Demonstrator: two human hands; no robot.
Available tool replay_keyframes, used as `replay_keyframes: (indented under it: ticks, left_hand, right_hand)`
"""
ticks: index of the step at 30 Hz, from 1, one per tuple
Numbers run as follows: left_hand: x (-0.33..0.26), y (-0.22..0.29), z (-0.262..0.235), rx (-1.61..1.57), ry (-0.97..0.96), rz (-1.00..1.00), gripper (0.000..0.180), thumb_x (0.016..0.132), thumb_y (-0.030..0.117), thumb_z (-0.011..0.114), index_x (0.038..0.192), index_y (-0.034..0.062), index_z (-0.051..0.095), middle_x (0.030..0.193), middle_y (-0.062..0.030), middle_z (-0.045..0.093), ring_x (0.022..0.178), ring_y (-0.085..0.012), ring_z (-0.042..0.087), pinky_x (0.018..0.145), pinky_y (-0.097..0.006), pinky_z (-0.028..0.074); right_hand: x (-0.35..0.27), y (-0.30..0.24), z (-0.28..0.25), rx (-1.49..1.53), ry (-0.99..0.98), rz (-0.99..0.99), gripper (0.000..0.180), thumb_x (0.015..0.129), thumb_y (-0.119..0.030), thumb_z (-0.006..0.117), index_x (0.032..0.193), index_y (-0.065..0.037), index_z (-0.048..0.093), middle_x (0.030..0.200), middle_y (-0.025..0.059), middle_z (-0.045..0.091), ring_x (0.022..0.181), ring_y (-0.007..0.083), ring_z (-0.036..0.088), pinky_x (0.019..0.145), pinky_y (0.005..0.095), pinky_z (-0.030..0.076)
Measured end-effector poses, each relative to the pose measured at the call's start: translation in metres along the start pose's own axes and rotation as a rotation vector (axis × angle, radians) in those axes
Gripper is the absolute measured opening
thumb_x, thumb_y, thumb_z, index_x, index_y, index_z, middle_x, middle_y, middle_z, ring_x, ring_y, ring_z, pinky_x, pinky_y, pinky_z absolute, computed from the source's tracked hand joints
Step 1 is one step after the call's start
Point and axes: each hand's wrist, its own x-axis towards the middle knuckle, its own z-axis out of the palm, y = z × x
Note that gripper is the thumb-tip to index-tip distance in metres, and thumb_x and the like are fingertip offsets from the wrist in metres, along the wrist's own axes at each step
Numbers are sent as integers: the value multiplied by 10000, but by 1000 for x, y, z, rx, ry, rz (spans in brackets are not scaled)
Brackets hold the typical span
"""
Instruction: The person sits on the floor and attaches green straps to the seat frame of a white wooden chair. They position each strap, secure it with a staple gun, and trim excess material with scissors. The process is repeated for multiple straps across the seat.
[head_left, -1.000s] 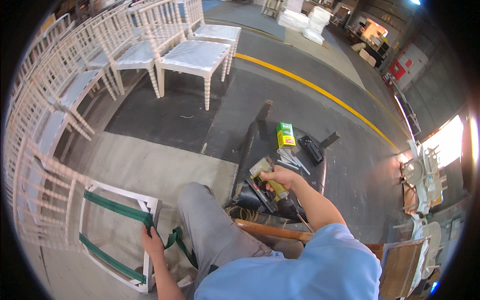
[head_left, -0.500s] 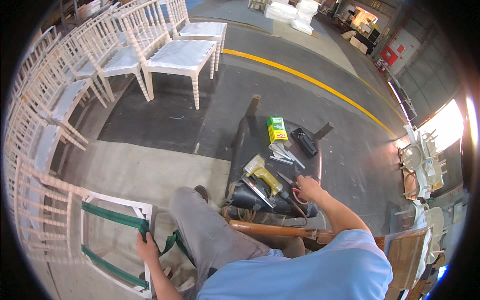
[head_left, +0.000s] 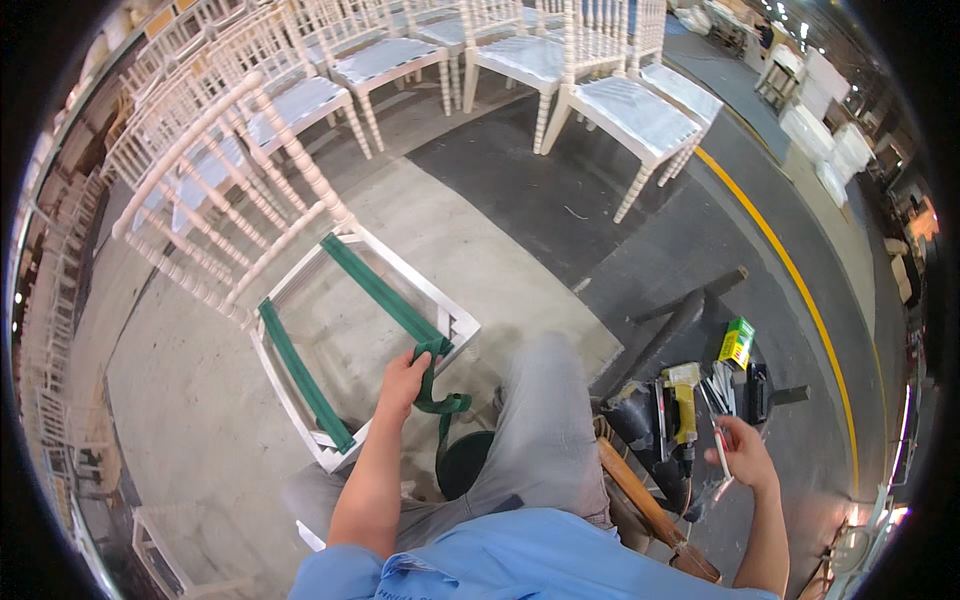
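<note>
My left hand is closed on a green webbing strap at the front corner of a white chair frame. The strap's loose end hangs down beside my knee. Two green bands run from front to back across the open seat, one along each side. My right hand grips a pair of scissors with pale, reddish handles, held just above a worn black stool. On that stool, beside the scissors, lie a yellow staple gun and some strips of staples.
A green and yellow box and a black case-like object also rest on the stool. White chairs with spindle backs stand in rows ahead and to the left. A wooden bar lies by my right leg.
My right hand has picked the scissors up from the stool. My view has turned left, so the chair frame sits nearer the middle. My left hand still holds the strap at the corner.
</note>
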Motion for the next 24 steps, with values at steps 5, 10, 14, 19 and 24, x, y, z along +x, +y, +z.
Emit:
replay_keyframes:
  ticks: [5,10,14,19,24]
  left_hand:
    - [4,39,0,-391,-169,-258,331,1039,307,621,1127,-8,676,933,-111,749,713,-186,666,608,-334,551]
    - [6,50,-10,-450,-144,-219,310,1030,280,640,1105,-20,662,896,-121,728,720,-198,664,621,-355,555]
    - [0,58,-10,-490,-94,-218,278,1023,254,649,1075,-18,663,880,-126,714,739,-204,677,635,-353,566]
    - [0,61,-9,-502,-100,-243,217,1015,204,654,1076,-3,668,870,-83,696,732,-188,688,610,-341,585]
    - [-5,58,-13,-488,-108,-252,221,1014,230,671,1033,9,673,888,-70,694,760,-178,691,606,-330,577]
  right_hand:
    - [85,-164,57,-402,45,-758,564,764,-416,881,1181,-114,652,960,123,683,894,328,687,765,422,542]
    - [195,-265,132,-751,-109,-1197,480,819,-478,794,1164,-178,648,984,103,647,1011,339,641,854,458,506]
    - [258,-298,178,-848,-274,-1336,460,826,-446,781,1184,-192,641,1040,89,646,1089,306,622,915,458,474]
    - [299,-298,224,-965,-379,-1515,481,822,-483,772,1201,-214,649,1084,59,637,1088,272,608,918,431,447]
    - [300,-306,255,-1016,-428,-1504,434,856,-456,736,1218,-232,649,1117,63,640,1128,261,609,944,445,443]
